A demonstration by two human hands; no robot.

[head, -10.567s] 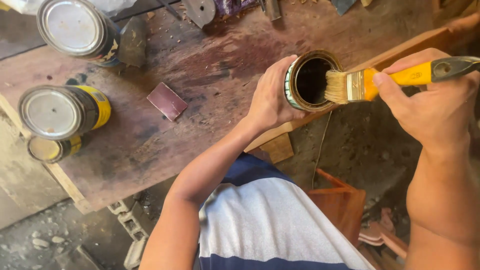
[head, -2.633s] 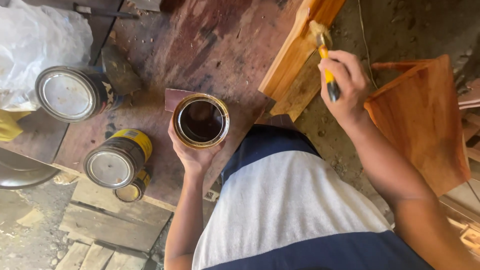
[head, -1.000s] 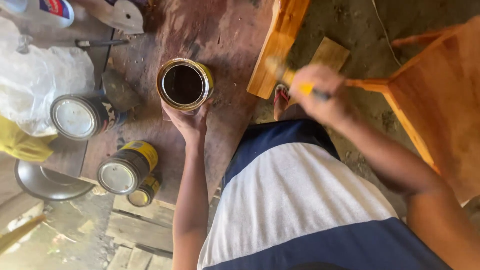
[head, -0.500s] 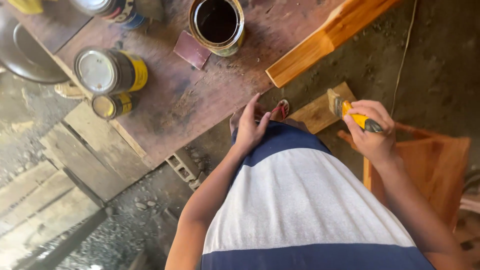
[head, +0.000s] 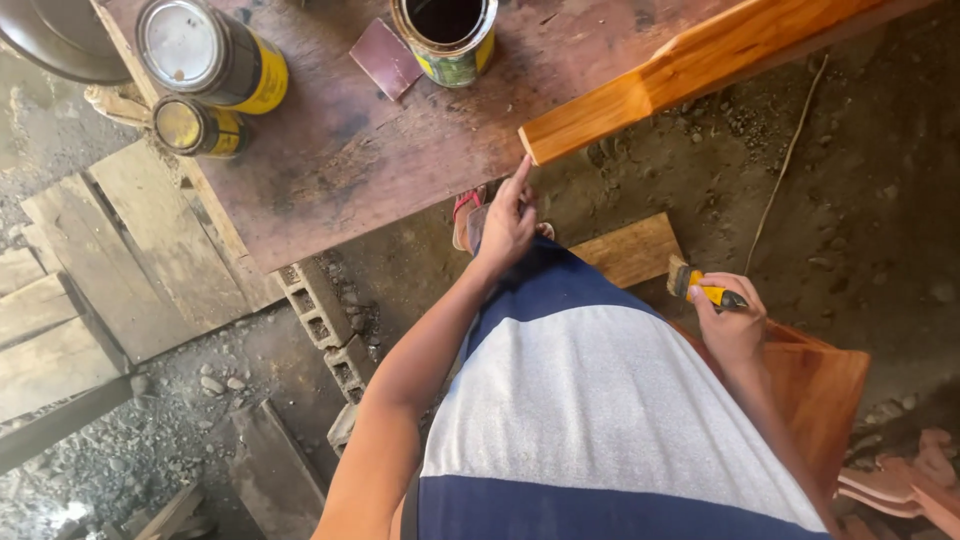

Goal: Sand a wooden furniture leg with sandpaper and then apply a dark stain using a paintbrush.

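My left hand is empty, fingers apart, its fingertips just below the near end of a varnished orange wooden piece that juts off the table. My right hand holds a yellow-handled paintbrush low by my side, above a reddish wooden stool. An open tin of dark varnish stands on the stained table, apart from both hands.
Two closed yellow tins sit at the table's left edge, a sandpaper piece beside the open tin. A short plank lies by my feet. Concrete blocks and old boards lie on the gravel ground at left.
The open tin, held in my left hand a second ago, now stands on the table. My left hand has risen toward the end of the orange piece; my right hand lowered with the brush.
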